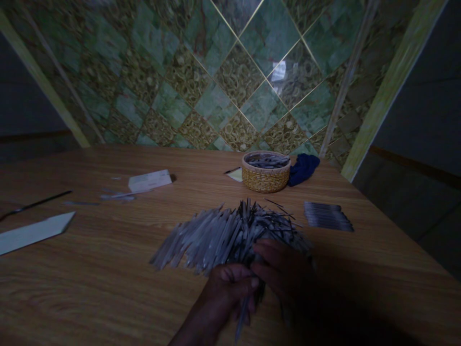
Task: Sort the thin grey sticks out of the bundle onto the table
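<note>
My left hand [230, 290] is closed in a pinch on a thin, pale plastic sleeve [242, 317], which points down toward the table's front edge. Close against its fingertips, my right hand [281, 266] is bent over with its fingers curled; deep shadow hides what they grip. Just beyond both hands spreads a large pile of thin sleeves [205, 235]. These are translucent and lie fanned to the left, while the right part of the heap holds dark, thin sticks [264, 218] pointing in mixed directions.
Behind the pile stands a woven basket [265, 180] filled with similar sticks, beside a dark blue cloth [304, 168]. A neat row of sleeved sticks [327, 215] lies right. Leftward are a white box [150, 180], a pale flat strip [36, 233] and a dark rod [39, 202].
</note>
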The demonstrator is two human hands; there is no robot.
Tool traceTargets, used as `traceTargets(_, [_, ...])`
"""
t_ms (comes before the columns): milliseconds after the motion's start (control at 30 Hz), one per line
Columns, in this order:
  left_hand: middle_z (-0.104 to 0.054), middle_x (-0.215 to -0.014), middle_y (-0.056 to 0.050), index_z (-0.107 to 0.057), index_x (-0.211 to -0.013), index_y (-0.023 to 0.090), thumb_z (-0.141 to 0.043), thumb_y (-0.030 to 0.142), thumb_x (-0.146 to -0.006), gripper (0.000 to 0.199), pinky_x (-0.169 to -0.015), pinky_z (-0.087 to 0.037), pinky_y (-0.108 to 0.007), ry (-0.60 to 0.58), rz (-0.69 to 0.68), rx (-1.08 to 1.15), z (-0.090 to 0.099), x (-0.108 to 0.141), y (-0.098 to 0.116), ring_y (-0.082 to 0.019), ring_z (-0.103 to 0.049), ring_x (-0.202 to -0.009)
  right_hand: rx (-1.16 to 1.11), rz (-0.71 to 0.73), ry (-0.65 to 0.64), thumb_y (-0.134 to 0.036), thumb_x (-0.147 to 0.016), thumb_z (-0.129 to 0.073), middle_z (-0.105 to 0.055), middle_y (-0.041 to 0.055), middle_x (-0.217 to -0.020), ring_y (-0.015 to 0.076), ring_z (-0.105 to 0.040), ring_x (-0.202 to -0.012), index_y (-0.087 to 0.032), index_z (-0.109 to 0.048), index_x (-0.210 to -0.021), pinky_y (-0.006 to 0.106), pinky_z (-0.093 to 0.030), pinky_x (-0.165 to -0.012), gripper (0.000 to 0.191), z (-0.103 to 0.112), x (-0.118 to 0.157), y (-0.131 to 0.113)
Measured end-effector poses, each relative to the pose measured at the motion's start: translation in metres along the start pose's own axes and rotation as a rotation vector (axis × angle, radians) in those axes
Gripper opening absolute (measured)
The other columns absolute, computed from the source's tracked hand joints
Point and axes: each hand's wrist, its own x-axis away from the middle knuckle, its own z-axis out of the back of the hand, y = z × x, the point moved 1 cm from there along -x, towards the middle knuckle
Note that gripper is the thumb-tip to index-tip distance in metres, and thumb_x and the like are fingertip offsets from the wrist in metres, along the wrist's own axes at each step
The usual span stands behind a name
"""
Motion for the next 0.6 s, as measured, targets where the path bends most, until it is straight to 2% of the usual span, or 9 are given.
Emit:
traceTargets(233, [-0.062,-0.040,-0.002,-0.061,-0.055,0.014,-0.073,0.040,-0.062,0.030,-0.031,-0.031,-0.018,-0.022,0.012,0.018,0.000,-0.003,-0.001,-0.008,-0.044,-0.028,-0.144,-0.044,-0.001,-0.022,-0.093,-0.037,-0.061,0.0109,-0.105,0.0198,-0.056,-0.100,-0.017,-0.059,-0.092,0.034,-0.048,-0.087,0.022,0.005,-0.003,0.003])
traceTargets(300, [-0.062,-0.040,-0.002,-0.061,-0.056,0.014,-0.073,0.039,-0.062,0.029,-0.032,-0.031,-0.018,0.024,-0.005,0.029,-0.001,-0.001,0.003,-0.008,-0.045,-0.028,-0.138,-0.095,0.007,-0.019,-0.091,-0.039,-0.060,0.0116,-0.106,0.0198,-0.056,-0.100,-0.017,-0.057,-0.099,0.033,-0.048,-0.086,0.020,0.005,-0.003,0.006])
traceTargets(367, [-0.062,-0.041,-0.001,-0.060,-0.057,0.014,-0.073,0.037,-0.064,0.027,-0.033,-0.030,-0.018,0.117,-0.044,0.059,-0.001,0.001,0.008,-0.008,-0.047,-0.029,-0.126,-0.172,0.020,-0.016,-0.089,-0.041,-0.060,0.0133,-0.107,0.0212,-0.056,-0.101,-0.015,-0.056,-0.105,0.033,-0.049,-0.083,0.022,0.005,-0.001,0.009])
traceTargets(433, [-0.062,-0.042,0.000,-0.060,-0.060,0.014,-0.073,0.035,-0.065,0.025,-0.035,-0.032,-0.017,0.240,-0.089,0.132,0.000,0.003,0.013,-0.008,-0.049,-0.032,-0.137,-0.259,-0.073,-0.016,-0.088,-0.042,-0.060,0.0138,-0.107,0.0219,-0.056,-0.101,-0.015,-0.057,-0.105,0.034,-0.050,-0.083,0.022,0.005,0.001,0.013])
traceTargets(500, [-0.063,-0.045,0.001,-0.061,-0.063,0.014,-0.074,0.031,-0.065,0.022,-0.038,-0.033,-0.017,0.352,-0.140,0.219,0.003,0.004,0.017,-0.008,-0.051,-0.035,-0.168,-0.335,-0.241,-0.018,-0.089,-0.044,-0.062,0.0115,-0.105,0.0205,-0.057,-0.099,-0.017,-0.059,-0.102,0.034,-0.049,-0.083,0.020,0.004,0.003,0.016])
traceTargets(600, [-0.066,-0.052,-0.001,-0.062,-0.069,0.014,-0.075,0.027,-0.066,0.019,-0.040,-0.034,-0.017,0.446,-0.211,0.286,0.007,0.004,0.022,-0.009,-0.056,-0.041,-0.199,-0.393,-0.432,-0.024,-0.090,-0.048,-0.063,0.0068,-0.098,0.0179,-0.060,-0.089,-0.017,-0.060,-0.101,0.035,-0.050,-0.078,0.017,0.003,0.005,0.018])
